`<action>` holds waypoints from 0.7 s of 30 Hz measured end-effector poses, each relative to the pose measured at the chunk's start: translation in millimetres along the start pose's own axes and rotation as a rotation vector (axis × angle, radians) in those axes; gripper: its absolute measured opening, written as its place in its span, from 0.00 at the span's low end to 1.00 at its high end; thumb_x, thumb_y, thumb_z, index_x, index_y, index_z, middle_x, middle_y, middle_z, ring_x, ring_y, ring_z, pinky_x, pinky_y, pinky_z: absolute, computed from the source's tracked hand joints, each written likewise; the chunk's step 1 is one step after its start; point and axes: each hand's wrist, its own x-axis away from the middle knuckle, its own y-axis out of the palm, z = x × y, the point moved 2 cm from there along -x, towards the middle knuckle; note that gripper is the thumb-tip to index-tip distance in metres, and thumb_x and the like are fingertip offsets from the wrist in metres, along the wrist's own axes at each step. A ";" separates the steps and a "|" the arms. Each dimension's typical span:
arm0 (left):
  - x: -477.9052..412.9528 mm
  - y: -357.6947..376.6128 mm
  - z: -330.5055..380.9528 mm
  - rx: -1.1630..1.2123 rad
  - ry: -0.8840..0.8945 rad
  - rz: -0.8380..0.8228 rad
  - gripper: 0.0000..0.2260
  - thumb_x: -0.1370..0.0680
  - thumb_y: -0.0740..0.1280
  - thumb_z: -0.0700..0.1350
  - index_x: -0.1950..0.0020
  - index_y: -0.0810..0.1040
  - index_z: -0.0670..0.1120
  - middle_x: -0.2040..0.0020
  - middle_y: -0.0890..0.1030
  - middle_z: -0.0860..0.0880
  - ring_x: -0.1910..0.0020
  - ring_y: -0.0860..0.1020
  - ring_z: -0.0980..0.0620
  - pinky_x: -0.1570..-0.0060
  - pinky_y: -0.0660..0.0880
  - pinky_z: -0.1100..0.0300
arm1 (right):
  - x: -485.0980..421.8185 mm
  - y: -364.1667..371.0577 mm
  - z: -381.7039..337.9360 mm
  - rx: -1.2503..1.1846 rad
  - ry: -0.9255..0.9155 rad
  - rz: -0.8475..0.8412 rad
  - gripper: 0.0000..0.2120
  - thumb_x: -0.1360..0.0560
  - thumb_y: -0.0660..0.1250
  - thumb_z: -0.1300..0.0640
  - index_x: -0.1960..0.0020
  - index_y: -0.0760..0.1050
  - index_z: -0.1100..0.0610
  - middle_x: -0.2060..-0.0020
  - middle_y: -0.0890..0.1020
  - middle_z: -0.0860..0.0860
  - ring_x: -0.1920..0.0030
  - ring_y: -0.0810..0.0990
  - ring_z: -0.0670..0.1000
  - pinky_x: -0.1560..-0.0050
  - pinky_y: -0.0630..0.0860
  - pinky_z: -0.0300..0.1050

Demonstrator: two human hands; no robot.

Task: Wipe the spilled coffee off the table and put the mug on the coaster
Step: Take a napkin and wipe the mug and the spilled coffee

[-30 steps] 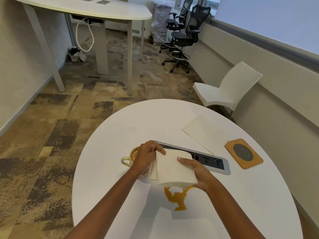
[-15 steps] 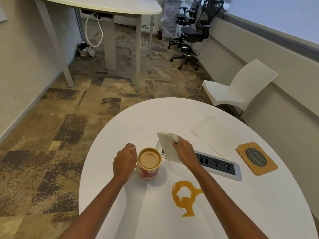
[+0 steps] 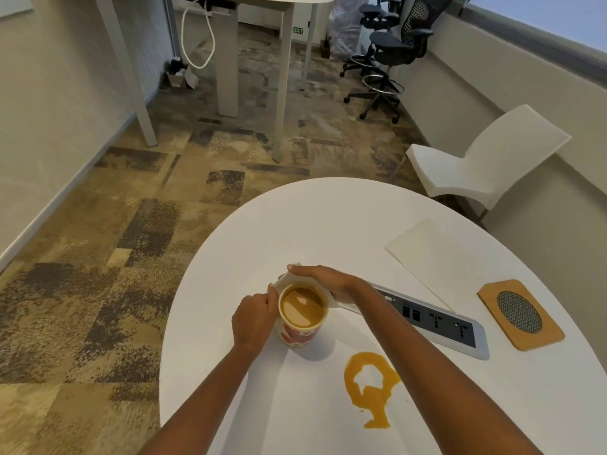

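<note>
Far left, patchy brown carpet (image 3: 98, 257) is running up to a pale wall. Beyond it a white desk (image 3: 227, 60) is standing on grey legs, with a white cable (image 3: 184, 47) looping down beside the left one.

The round white table (image 3: 328, 218) is filling the near right of the view. At its left side the left hand (image 3: 254, 320) is gripping the mug (image 3: 302, 318), fingers curled against the left wall with the thumb up by the rim. The handle is hiding under that hand. The mug is standing upright on the table, nearly full of milky coffee and well apart from the coaster.

Just past the far rim, the right hand (image 3: 323, 280) is holding a white napkin (image 3: 285, 278). Its fingers are pointing left and folding over the top of the napkin, whose edges are peeking out at the fingertips and beside the mug's right rim. The thumb is lying out of sight.

Near and right of the mug, the coffee spill (image 3: 371, 385) is sitting unwiped as an orange ring with a tail running toward the near edge.

Right of the right forearm a grey socket panel (image 3: 437, 320) is lying flush in the tabletop. A white sheet (image 3: 433, 257) is lying flat beyond it. Further right the coaster (image 3: 520, 315), cork with a dark mesh disc, is lying bare near the table's right edge.

Far off, black office chairs (image 3: 394, 37) are standing by the wall. A white chair (image 3: 486, 162) is sitting just beyond the table.
</note>
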 end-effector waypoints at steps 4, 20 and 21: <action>-0.3 1.9 -1.4 0.013 -0.009 0.012 0.25 0.19 0.53 0.49 0.67 0.78 0.36 0.66 0.82 0.38 0.68 0.77 0.44 0.66 0.68 0.59 | -11.3 -4.8 23.0 -0.273 0.067 -0.051 0.17 0.22 0.57 0.45 0.48 0.74 0.58 0.54 0.79 0.53 0.55 0.77 0.48 0.52 0.73 0.41; 0.1 -2.5 4.3 0.105 0.005 -0.052 0.25 0.19 0.53 0.46 0.64 0.77 0.28 0.63 0.82 0.31 0.61 0.80 0.36 0.57 0.76 0.47 | 19.3 65.3 98.1 -0.833 -0.183 0.705 0.21 0.19 0.49 0.50 0.35 0.72 0.59 0.44 0.80 0.56 0.42 0.77 0.54 0.40 0.73 0.49; 0.2 -2.7 4.8 0.106 0.002 -0.056 0.26 0.19 0.52 0.46 0.64 0.77 0.28 0.63 0.82 0.32 0.61 0.80 0.36 0.57 0.76 0.47 | 22.3 73.5 98.9 -0.885 -0.172 0.759 0.21 0.19 0.49 0.50 0.33 0.69 0.60 0.42 0.78 0.57 0.40 0.75 0.56 0.37 0.70 0.52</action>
